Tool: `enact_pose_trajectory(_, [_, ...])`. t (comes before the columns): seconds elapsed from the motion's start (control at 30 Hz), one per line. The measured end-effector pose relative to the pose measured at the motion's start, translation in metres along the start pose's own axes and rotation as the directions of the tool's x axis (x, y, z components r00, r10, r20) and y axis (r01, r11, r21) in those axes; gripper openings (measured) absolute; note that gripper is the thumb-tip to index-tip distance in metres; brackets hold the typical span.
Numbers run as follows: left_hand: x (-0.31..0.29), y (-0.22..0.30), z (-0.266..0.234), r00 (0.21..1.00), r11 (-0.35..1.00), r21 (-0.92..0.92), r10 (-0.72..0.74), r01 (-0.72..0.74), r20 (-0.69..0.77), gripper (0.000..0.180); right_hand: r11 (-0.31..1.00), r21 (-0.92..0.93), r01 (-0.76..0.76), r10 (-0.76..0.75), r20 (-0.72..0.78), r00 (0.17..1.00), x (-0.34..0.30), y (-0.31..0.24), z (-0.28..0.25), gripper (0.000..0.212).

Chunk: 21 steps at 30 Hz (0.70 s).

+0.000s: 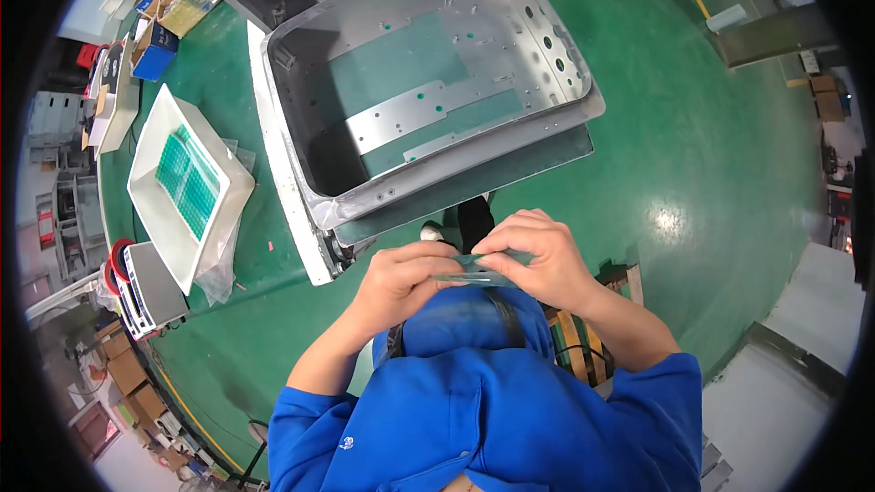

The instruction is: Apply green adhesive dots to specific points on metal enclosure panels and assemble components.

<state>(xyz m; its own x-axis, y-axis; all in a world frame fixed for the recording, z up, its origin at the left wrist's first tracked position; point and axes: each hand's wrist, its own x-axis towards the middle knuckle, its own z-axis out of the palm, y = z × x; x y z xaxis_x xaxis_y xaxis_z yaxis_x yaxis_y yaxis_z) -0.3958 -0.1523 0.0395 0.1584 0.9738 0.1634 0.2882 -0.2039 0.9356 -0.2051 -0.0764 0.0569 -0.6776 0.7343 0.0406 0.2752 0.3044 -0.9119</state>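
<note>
In front of my waist, both hands hold a small, clear greenish strip of film or sheet [476, 279] between them. My left hand [399, 281] is closed on its left end, fingers bent around it. My right hand [540, 257] pinches the other end between thumb and fingers. Just beyond my hands stands a large grey metal housing [437, 148], open at the top, with rounded corners and holes in its wall and floor. Parts of the strip are hidden by my fingers.
At the left, a white tray [157, 178] holds green sheets [189, 184], with clear plastic wrap beside it. Below it sits a grey-white boxed device [153, 287] with red rings. Blue boxes [155, 50] stand farther back. A wooden pallet [583, 346] lies near my right side.
</note>
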Motion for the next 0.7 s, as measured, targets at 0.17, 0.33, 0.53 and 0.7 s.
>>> enact_pose_trajectory(0.17, [0.010,0.003,-0.002,0.992,0.979,0.166,0.107,-0.117,0.064,0.026,0.977,0.190,-0.093,0.090,0.027,0.996,0.000,0.005,-0.007,0.009])
enact_pose_trajectory(0.33, [0.022,-0.002,0.000,0.993,0.977,0.178,0.105,-0.115,0.061,0.027,0.998,-0.006,0.056,-0.056,-0.114,0.992,0.008,0.011,-0.008,0.008])
enact_pose_trajectory(0.53, [0.042,-0.009,-0.004,0.997,0.979,0.190,0.065,-0.072,0.040,0.023,0.966,-0.150,0.212,-0.232,-0.131,0.964,0.031,0.018,-0.017,0.009])
enact_pose_trajectory(0.7, [0.087,0.001,-0.044,0.992,0.991,0.132,0.049,-0.033,-0.119,0.020,0.981,0.085,0.176,-0.175,-0.020,0.984,0.105,0.004,-0.052,0.006])
